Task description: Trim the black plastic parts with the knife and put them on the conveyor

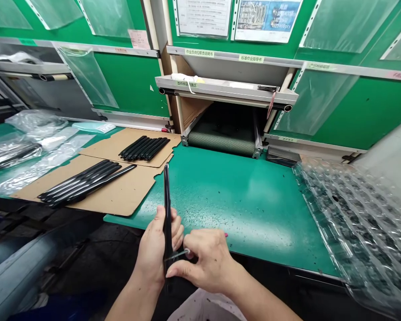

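Observation:
A long thin black plastic strip (pixel 167 196) stands nearly upright over the near edge of the green mat (pixel 247 200). My left hand (pixel 155 252) is wrapped round its lower part. My right hand (pixel 205 261) is closed beside it, pinching a small clear sliver (pixel 177 255) against the strip's lower end. Both hands hover at the bench's front edge, above a dark gap.
Two groups of black strips, one (pixel 87 183) and another (pixel 144 148), lie on cardboard sheets (pixel 127 196) at left. Clear plastic bags (pixel 26 147) pile up far left. Clear blister trays (pixel 361 214) stack at right. A small conveyor (pixel 222 142) runs under a shelf at the back.

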Demonstrator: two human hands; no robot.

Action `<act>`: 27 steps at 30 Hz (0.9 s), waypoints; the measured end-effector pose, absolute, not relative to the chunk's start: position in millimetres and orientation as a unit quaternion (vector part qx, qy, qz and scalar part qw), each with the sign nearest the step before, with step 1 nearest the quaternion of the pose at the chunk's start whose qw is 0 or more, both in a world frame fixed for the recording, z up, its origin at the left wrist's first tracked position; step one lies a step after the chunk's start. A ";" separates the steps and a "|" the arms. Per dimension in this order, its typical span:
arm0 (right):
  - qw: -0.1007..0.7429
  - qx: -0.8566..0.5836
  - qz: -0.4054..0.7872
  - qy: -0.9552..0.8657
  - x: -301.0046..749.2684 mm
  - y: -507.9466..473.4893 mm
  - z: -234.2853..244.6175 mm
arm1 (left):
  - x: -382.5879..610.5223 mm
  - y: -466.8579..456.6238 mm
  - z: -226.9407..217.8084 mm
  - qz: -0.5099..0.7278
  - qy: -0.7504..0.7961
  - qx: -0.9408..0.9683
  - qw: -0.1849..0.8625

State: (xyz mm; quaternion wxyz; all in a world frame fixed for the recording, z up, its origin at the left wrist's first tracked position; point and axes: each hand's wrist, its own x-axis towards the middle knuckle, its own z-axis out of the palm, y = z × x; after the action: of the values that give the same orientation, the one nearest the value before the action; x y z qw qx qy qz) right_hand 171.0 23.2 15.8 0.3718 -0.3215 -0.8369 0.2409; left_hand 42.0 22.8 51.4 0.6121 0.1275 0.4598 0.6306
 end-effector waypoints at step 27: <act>0.525 -0.381 0.258 -0.716 167.2 17.7 8.2 | 37.7 11.3 49.0 0.624 0.469 0.133 0.611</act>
State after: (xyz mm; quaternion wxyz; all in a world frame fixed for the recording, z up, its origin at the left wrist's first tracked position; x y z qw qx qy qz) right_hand 167.2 17.7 8.2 0.5251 -0.3810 -0.7159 0.2580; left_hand 37.7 11.3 49.0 0.6108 0.1329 0.4687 0.6242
